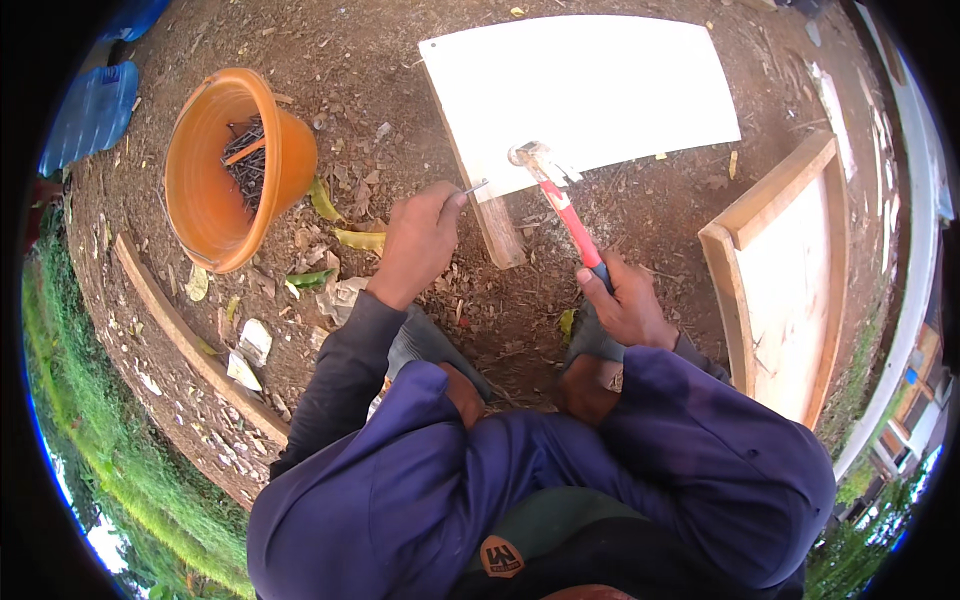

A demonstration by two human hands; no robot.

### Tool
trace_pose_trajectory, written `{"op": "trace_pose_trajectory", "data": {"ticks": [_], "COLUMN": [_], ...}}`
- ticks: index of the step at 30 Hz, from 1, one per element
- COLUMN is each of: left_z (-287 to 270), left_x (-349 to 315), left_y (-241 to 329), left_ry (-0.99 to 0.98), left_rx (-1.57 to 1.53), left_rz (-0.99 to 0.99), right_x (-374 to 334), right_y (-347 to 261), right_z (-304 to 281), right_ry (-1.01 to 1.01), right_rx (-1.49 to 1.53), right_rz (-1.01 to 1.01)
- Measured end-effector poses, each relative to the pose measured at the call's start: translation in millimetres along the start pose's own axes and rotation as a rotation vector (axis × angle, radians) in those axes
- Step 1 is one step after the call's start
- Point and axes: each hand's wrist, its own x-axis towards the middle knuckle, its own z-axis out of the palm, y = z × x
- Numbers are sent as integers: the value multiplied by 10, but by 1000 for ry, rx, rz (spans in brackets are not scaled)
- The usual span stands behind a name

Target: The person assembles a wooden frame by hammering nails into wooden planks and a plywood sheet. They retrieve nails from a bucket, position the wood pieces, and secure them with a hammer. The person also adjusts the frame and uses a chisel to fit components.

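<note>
Right grip (632,305): hammer (568,216) (head (527,154) forward-left)

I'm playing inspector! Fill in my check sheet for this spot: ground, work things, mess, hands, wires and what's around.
Surface: dirt ground.
Job's things: white board above a wooden strip; nail; hammer; orange bucket holding loose nails.
Clutter: leaves, pale scraps and a long stick on the ground.
Hands: left hand pinches the nail near the board's corner; right hand grips the hammer's handle.
Cables: nothing seen.
Surroundings: grass and a blue container on the left, a wood-framed panel on the right.
</note>
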Motion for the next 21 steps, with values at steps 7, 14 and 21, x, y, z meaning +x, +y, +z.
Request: {"op": "trace_pose_trajectory", "data": {"ticks": [7, 14, 21], "left_z": [48, 116, 94], "left_x": [-5, 23, 10], "left_y": [-65, -157, -113], "left_ry": [95, 118, 86], "left_rx": [-35, -24, 16], "left_rz": [78, 132, 86], "right_x": [22, 8, -28], "right_y": [-58, -29, -96], "right_z": [46, 51, 28], "right_ry": [-28, -15, 9], "right_rx": [-54, -87, -51], "right_rz": [-58, -32, -52]}}
